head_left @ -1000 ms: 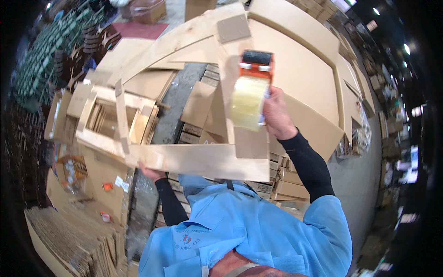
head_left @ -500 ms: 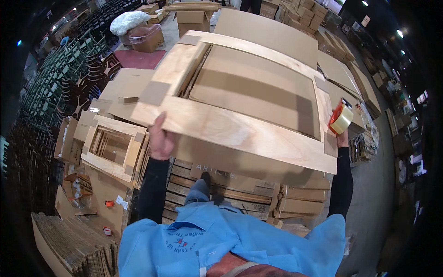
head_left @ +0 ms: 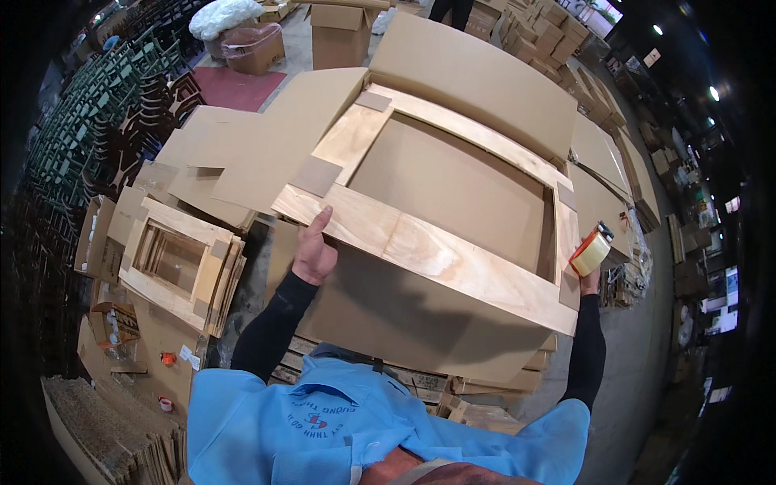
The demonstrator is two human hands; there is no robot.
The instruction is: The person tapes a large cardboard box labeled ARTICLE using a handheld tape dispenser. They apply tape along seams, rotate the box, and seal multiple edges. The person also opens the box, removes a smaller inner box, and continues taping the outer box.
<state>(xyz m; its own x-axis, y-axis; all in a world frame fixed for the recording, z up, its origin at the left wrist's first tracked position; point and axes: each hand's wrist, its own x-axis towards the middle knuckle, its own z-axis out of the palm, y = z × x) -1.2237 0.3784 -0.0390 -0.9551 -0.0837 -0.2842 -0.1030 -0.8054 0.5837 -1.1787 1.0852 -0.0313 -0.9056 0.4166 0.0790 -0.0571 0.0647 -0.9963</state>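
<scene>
A pale wooden frame (head_left: 453, 263) with grey-brown pads near its corners lies tilted in an opened cardboard carton (head_left: 477, 69), whose flaps spread out around it. My left hand (head_left: 314, 255) grips the frame's near edge at the left, thumb on top and the other fingers folded at the edge. At the right end, my right hand (head_left: 591, 283) is closed on the frame's edge and also has a tape dispenser (head_left: 592, 252) with a roll of clear-yellowish tape. Most of the right fingers are hidden behind the dispenser and the frame.
Smaller wooden frames (head_left: 166, 259) are stacked at the left, beside a small open box (head_left: 100, 238). Flattened cardboard (head_left: 105, 428) stands at the lower left. A slatted pallet (head_left: 420, 380) shows under the carton. Stacked cartons (head_left: 546, 36) and a person's dark legs (head_left: 453, 12) are at the back.
The frame has gone down and away from me into the carton, with both hands still on it. More of the carton's far and left flaps shows now.
</scene>
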